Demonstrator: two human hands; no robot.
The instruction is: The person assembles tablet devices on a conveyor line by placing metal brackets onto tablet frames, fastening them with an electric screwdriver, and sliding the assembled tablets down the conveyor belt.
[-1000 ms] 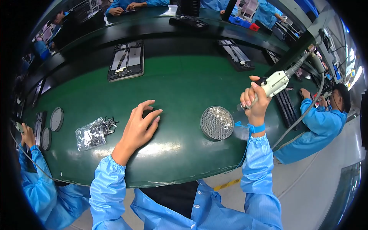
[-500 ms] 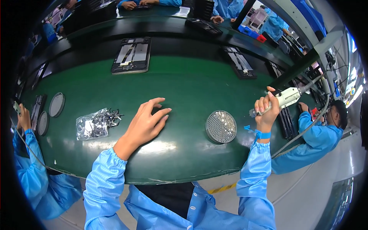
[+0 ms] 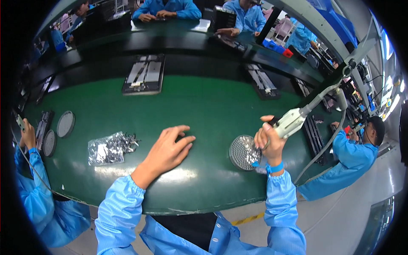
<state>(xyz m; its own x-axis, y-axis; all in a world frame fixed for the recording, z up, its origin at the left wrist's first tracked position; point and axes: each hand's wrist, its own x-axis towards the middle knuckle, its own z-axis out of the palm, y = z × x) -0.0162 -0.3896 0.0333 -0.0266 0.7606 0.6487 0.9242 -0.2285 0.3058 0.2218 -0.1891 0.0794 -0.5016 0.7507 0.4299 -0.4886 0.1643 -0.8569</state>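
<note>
Head view | our right hand (image 3: 270, 140) is clamped around the pale electric screwdriver (image 3: 290, 123), by the round dish (image 3: 239, 156) | its long axis slants, rear upper right, front lower left, dishward | our left hand (image 3: 169, 151), fingers apart, is at the green tabletop (image 3: 204, 110)

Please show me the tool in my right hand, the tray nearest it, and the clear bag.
Tool (image 3: 290, 123): head view, its white body.
Tray (image 3: 239, 154): head view, its left part.
Bag (image 3: 104, 149): head view, its middle.
</note>
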